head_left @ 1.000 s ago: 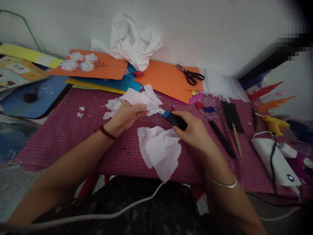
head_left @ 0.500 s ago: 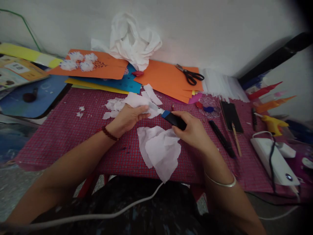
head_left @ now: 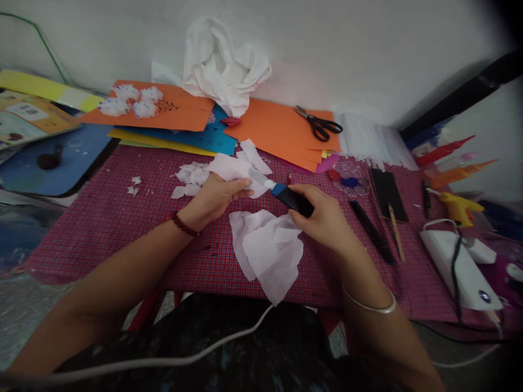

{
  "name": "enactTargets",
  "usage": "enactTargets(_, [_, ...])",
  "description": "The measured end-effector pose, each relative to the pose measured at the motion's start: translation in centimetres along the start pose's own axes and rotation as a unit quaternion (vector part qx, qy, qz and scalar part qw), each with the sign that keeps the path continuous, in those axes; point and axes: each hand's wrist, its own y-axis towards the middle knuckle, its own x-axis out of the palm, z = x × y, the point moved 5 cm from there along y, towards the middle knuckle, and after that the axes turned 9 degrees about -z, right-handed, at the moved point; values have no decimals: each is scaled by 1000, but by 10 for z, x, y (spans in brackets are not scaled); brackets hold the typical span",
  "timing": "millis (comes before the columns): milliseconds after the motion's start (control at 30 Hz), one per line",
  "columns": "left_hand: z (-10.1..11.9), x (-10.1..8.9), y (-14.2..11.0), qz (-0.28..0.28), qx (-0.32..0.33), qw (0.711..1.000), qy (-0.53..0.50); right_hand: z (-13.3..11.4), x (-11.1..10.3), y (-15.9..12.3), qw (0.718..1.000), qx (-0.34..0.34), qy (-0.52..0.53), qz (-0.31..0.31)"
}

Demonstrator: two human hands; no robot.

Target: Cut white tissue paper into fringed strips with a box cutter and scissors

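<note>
Tissue paper, thin, white and crumpled, is what both my hands are busy with: one torn piece (head_left: 237, 169) lies on the red checked tablecloth (head_left: 122, 218) at the middle of the table, just beyond my fingers, pinched at its near edge by my left hand (head_left: 214, 197), which is clenched on it. A larger loose sheet of the same white tissue (head_left: 267, 250) lies nearer me, hanging over the near edge. Far off against the wall are orange card sheets (head_left: 278, 128), one at the far left bearing white tissue flowers (head_left: 131, 102), with black-handled scissors (head_left: 321, 124) on the right-hand stack. My right hand (head_left: 322, 218) is closed around a black glue stick with a blue collar (head_left: 292, 198), its pale tip (head_left: 267, 184) touching the held tissue. I judge this to be the gluing step, the adhesive going onto the scrap. The next move, as I read it, calls for a light stroke, since tissue this thin tears or drags easily, and for my left hand to hold the piece flat.
</note>
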Motion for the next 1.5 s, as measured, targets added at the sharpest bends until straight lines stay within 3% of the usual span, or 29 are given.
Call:
enactTargets(333, [-3,-5,3,-35,-56,997,29,2,1,-1,1000,-7,6,-23])
enactTargets(567, [11,-13,5,-7,-33,999,30,7,-5,-3,999,3,27,-17])
enactTargets(1033, [1,-2,2,-37,0,999,27,5,-5,-2,1000,4,23,-15])
enactTargets(1233, [0,-4,2,-15,-42,998,-44,7,-4,-3,1000,5,18,-12])
enactTargets(1500, [-9,-3,4,-50,-102,992,-50,5,-3,-2,1000,0,22,-8])
